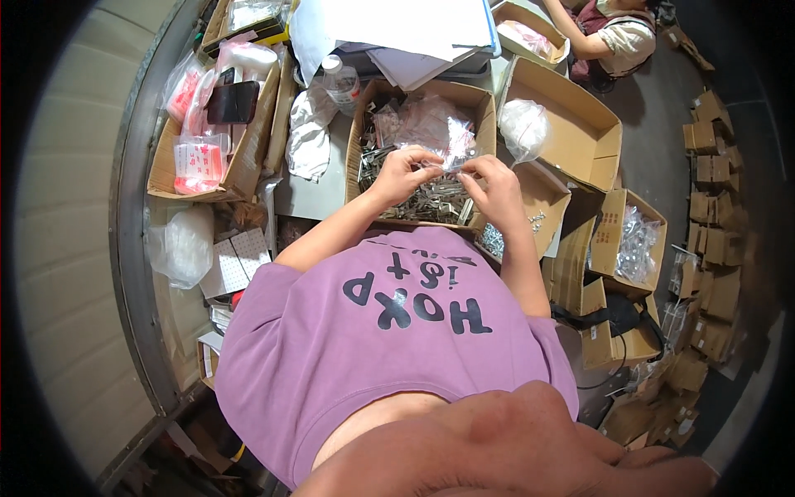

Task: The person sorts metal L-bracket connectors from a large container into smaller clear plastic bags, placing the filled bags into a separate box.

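Observation:
Both my hands are over an open cardboard box [354, 166] filled with metal parts [431, 199] and clear plastic bags [422, 120]. Between them is a small clear plastic bag [451, 157]. My left hand [404, 176] pinches its left side with thumb and forefinger. My right hand [494, 189] grips the right side the same way. Small things seem to be inside the bag, too small to make out. Beside my right wrist is a shallower box [551, 186] with loose screws [493, 240] in it.
On the left stands a box [240, 178] with red-and-white bags and a dark phone [233, 103]. A water bottle [339, 83], a white cloth [310, 137] and papers [397, 25] lie beyond. Right are a box [580, 124], a bag-filled box [638, 240] and a co-worker [625, 41].

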Tool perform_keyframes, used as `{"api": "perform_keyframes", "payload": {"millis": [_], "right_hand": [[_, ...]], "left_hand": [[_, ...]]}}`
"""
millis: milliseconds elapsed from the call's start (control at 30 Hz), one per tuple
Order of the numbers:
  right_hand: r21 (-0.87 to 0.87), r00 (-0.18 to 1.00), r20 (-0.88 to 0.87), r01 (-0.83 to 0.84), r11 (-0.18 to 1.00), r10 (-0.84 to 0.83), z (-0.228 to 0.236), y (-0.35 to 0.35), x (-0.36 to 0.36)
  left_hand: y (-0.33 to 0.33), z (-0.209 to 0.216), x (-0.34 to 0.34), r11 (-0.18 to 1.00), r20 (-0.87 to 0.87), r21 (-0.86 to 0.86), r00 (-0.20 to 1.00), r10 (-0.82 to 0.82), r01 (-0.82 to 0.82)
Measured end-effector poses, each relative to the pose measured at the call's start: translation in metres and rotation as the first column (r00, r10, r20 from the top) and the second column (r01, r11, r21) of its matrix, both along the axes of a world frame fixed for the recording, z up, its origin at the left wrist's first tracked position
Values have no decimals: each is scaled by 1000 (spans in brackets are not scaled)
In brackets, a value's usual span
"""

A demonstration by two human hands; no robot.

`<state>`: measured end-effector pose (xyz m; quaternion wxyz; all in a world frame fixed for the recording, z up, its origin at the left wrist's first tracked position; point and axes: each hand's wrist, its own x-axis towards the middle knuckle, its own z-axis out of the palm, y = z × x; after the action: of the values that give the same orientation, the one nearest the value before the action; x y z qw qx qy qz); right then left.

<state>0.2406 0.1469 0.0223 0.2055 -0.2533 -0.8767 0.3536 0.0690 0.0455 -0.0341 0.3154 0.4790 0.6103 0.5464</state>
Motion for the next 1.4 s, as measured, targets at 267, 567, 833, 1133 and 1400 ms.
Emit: {"api": "perform_keyframes", "payload": {"millis": [267, 567, 833, 1133, 1400], "right_hand": [[-77, 972, -115, -214, 974, 204, 5, -10, -12], [64, 910, 241, -362, 930, 338, -5, -11, -14], [-239, 981, 87, -149, 959, 174, -40, 4, -16], [-10, 588, 776, -347, 938, 226, -79, -14, -20], [-317, 892, 407, -61, 946, 194, -38, -1, -10]], "left_hand": [[-8, 3, 0, 994, -224, -77, 973, 55, -74], [-2, 19, 9, 974, -585, 207, 787, 197, -90], [-7, -11, -13, 956, -157, -292, 987, -21, -26], [-15, -26, -11, 935, -561, -340, 777, -285, 98], [-12, -27, -9, 923, -551, -383, 806, -215, -15]]}}
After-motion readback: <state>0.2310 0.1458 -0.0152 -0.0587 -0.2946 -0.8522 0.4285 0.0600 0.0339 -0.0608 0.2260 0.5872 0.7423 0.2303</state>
